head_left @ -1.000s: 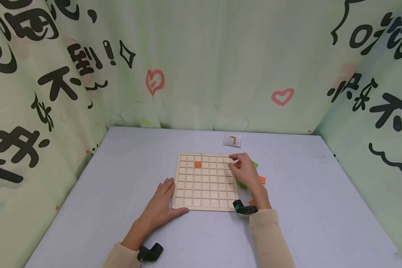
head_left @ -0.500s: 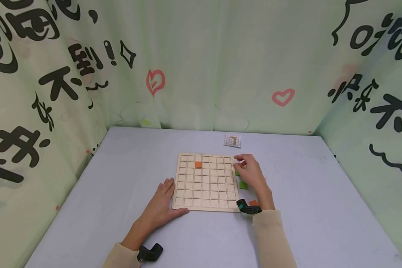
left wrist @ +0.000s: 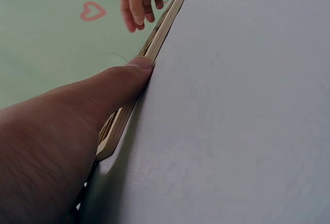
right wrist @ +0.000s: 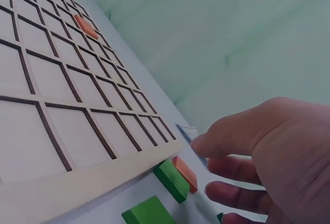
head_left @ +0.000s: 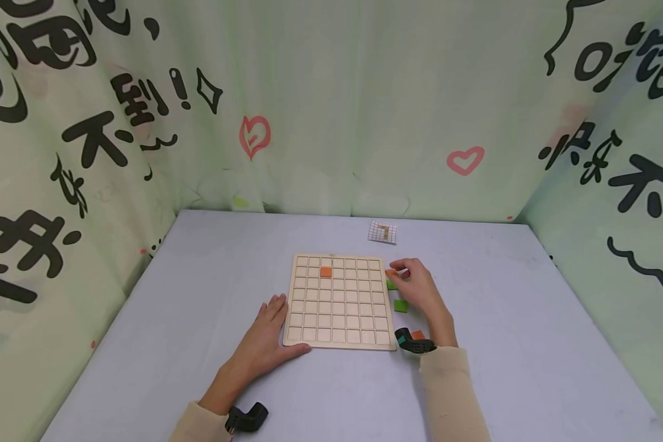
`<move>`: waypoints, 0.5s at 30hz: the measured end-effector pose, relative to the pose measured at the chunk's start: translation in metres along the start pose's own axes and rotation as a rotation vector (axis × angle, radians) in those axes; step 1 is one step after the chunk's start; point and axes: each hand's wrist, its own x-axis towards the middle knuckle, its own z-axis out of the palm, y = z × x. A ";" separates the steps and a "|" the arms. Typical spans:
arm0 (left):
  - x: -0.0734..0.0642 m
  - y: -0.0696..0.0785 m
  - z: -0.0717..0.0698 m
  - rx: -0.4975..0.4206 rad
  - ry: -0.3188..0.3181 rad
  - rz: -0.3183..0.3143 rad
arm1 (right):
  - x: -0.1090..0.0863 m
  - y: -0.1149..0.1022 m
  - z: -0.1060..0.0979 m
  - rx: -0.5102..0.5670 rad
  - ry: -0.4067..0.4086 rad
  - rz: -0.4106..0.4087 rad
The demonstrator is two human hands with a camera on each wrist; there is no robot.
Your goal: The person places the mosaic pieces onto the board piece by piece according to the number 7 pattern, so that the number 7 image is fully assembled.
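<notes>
A wooden grid board (head_left: 359, 348) lies on the table, with one orange square tile (head_left: 326, 272) in a cell near its far side. My left hand (head_left: 265, 334) rests with fingers extended along the board's left edge; its thumb (left wrist: 124, 82) touches the near edge. Just off the board's far right side is my right hand (head_left: 417, 285), thumb and fingers apart and loosely bent, with no tile between them. Close to its fingertips, a loose orange tile (right wrist: 185, 174) stands against a green tile (right wrist: 172, 180). Another green tile (right wrist: 149, 213) lies nearer, beside the board.
A small card (head_left: 383, 232) printed with a coloured grid pattern lies behind the board. Another orange tile (head_left: 417, 335) shows beside my right wrist, partly covered by the black wrist camera (head_left: 414, 341). Printed curtains (head_left: 309, 153) enclose the table's back and sides.
My right hand has shifted right, off the board's edge, and slightly nearer. Tiles beside the board have come into sight while those farther right are now covered. The left hand stays put.
</notes>
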 end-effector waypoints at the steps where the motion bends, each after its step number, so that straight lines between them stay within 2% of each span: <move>1: 0.000 0.000 0.000 -0.003 0.000 0.000 | 0.000 0.001 0.000 0.000 -0.009 0.010; 9: -0.001 0.001 -0.001 -0.005 -0.003 -0.005 | 0.000 0.006 -0.003 -0.025 -0.058 0.050; 15: -0.001 0.002 -0.002 -0.005 -0.002 -0.006 | 0.000 0.009 -0.004 -0.040 -0.081 0.039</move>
